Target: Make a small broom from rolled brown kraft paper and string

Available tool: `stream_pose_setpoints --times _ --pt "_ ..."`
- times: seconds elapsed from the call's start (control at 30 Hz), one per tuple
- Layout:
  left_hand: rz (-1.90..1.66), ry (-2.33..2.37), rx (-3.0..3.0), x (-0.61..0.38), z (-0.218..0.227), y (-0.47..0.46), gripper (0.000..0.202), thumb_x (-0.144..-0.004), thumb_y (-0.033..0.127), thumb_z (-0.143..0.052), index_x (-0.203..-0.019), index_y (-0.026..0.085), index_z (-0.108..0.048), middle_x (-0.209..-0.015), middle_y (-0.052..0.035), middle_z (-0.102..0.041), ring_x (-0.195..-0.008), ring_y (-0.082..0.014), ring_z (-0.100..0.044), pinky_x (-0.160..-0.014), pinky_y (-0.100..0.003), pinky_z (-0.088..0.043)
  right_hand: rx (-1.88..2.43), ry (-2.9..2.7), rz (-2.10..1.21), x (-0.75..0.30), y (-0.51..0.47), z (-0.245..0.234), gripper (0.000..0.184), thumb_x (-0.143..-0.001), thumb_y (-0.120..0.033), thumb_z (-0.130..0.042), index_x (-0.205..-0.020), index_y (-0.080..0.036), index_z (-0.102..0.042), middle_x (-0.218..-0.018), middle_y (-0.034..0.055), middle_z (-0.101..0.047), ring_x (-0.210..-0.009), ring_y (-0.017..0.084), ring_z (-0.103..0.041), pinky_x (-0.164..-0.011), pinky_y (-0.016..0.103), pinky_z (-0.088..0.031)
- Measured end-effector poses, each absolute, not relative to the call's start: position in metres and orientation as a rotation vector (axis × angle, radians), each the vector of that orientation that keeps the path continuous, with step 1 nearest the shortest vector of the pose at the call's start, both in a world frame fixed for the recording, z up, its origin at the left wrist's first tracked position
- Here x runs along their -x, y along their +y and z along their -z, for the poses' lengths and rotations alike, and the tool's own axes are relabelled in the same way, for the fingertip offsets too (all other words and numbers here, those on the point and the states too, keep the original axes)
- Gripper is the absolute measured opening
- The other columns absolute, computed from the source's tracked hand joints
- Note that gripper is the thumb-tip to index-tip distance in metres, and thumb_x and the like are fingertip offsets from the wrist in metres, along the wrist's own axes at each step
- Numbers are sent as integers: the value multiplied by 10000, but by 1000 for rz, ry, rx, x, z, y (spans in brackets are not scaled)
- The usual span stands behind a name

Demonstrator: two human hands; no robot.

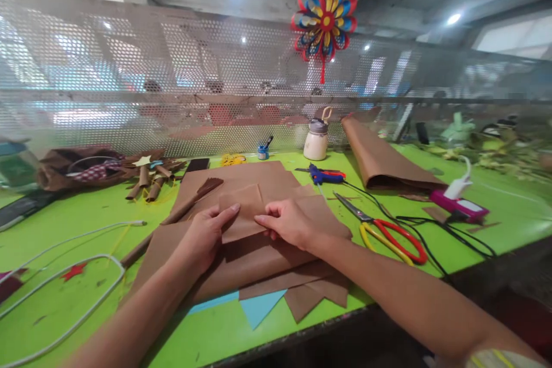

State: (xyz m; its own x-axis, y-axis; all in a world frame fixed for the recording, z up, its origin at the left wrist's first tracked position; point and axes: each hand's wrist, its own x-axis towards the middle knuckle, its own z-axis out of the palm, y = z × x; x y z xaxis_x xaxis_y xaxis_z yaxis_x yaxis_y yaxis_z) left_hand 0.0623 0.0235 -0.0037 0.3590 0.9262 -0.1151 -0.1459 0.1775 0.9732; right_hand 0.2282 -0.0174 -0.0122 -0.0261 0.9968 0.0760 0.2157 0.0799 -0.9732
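A small piece of brown paper (242, 215) is held between both hands above a stack of larger brown paper sheets (185, 282). My left hand (211, 230) pinches its left side, thumb on top. On the right, my right hand (287, 221) grips the paper's other edge between thumb and fingers; the fingertips are partly hidden. A rolled brown paper tube (185, 205) lies left of the hands. Light blue paper (262, 305) sticks out beneath the stack at the front. To the right lie scissors (382, 233) with red and yellow handles.
A blue glue gun (325, 175) with a black cord lies behind the scissors. Further back stand a white bottle (316, 141) and a small blue jar (263, 151). Folded brown paper (388, 155) and a purple power strip (461, 207) are at right; a white cable (86, 310) loops at left.
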Motion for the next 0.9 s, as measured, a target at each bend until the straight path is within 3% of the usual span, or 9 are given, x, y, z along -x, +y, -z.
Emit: stream_pose_setpoints --times 0.23,0.33,0.4,0.47,0.53,0.63,0.73,0.8,0.9 --pt "-935 942 -1234 -61 9 31 350 -563 348 -772 -818 170 -612 -680 -20 -691 -630 -206 -650 -588 -306 -505 1429 -1671 -754 -230 -16 12 237 -793 -242 -578 -580 -172 -501 -478 -64 -507 -461 74 -470 -468 189 -326" --pt "-937 997 -1345 -60 12 34 412 -532 348 -784 -841 160 -588 -659 0 -663 -612 -189 -630 -566 -280 -479 1519 -1752 -615 -231 -15 15 106 -784 -266 -605 -774 -162 -619 -500 -58 -535 -494 94 -503 -509 207 -346" --pt "-939 1035 -1438 -59 13 35 421 -539 358 -776 -847 153 -575 -652 11 -640 -582 -168 -603 -529 -251 -443 1559 -1763 -579 -231 -15 16 287 -772 -257 -624 -1036 -146 -617 -549 -44 -577 -531 114 -538 -541 220 -373" --pt "-960 1124 -1558 -59 14 35 445 -550 368 -765 -890 149 -578 -559 50 -566 -495 -134 -536 -474 -220 -375 1599 -1786 -535 -230 -17 17 516 -752 -233 -639 -1242 -133 -511 -623 -20 -623 -593 137 -576 -583 235 -400" --pt "-956 1237 -1697 -58 14 35 544 -562 364 -750 -1027 141 -576 -452 101 -434 -411 -111 -440 -435 -207 -294 1632 -1836 -483 -230 -21 18 641 -730 -208 -650 -1328 -141 -428 -713 13 -660 -670 162 -606 -623 251 -418" --pt "-820 1323 -1955 -57 15 39 722 -609 339 -693 -1256 115 -465 -419 122 -351 -398 -128 -401 -437 -222 -263 1671 -1950 -394 -230 -30 18 626 -738 -196 -632 -1331 -184 -431 -904 73 -685 -818 206 -627 -687 281 -429" --pt "-667 1364 -2255 -56 18 42 692 -661 321 -626 -1298 132 -434 -553 48 -506 -549 -179 -524 -541 -258 -364 1707 -2064 -320 -232 -36 17 509 -779 -186 -579 -1279 -206 -485 -1065 111 -663 -959 238 -611 -749 305 -423" --pt "-608 1425 -2432 -55 19 40 618 -684 330 -602 -1267 168 -474 -754 -27 -595 -703 -214 -578 -651 -296 -415 1730 -2117 -290 -232 -39 18 417 -802 -184 -544 -1218 -207 -531 -1070 117 -664 -964 243 -613 -750 310 -421" --pt "-665 1505 -2669 -55 20 34 514 -707 347 -588 -1197 198 -537 -1039 -108 -561 -920 -269 -562 -790 -360 -432 1761 -2149 -263 -230 -41 23 258 -819 -197 -523 -1062 -192 -607 -971 121 -685 -889 246 -628 -715 318 -418"
